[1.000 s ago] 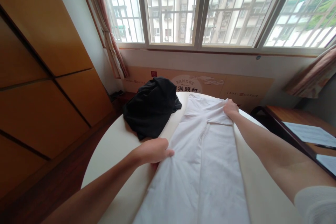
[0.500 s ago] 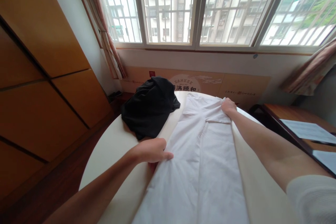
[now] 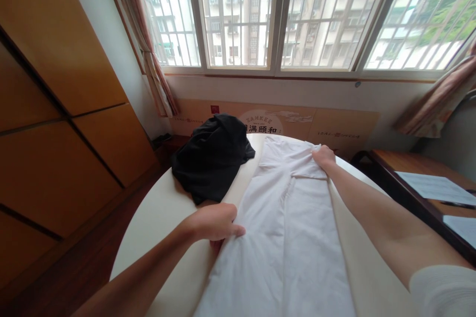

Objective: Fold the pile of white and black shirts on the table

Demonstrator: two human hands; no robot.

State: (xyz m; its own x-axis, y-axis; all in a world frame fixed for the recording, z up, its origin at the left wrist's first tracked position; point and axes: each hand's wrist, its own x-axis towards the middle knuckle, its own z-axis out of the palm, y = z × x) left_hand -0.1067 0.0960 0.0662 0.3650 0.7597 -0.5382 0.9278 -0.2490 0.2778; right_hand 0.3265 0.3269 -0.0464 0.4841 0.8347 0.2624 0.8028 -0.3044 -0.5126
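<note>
A white shirt [image 3: 280, 237] lies folded lengthwise in a long strip, running from the far rim of the round table toward me. One short folded piece, apparently a sleeve, crosses its far right part. My left hand [image 3: 217, 220] pinches the shirt's left edge about midway along, thumb on top and the other fingers tucked underneath, partly hidden. At the far right corner, my right hand [image 3: 324, 157] is closed on the cloth by the sleeve fold. Beyond my left hand sits a crumpled black cloth item [image 3: 211, 156]; its kind I cannot make out.
The round cream table [image 3: 143, 237] carries both cloths. A wooden desk [image 3: 386, 161] with paper sheets [image 3: 427, 184] stands at the right. Orange-brown cabinets [image 3: 100, 138] line the left. Behind the table are a printed cardboard panel [image 3: 334, 124], barred windows and curtains [image 3: 159, 79].
The camera has tipped up slightly, so everything sits a little lower in view. Both hands keep their holds on the shirt, which lies almost the same.
</note>
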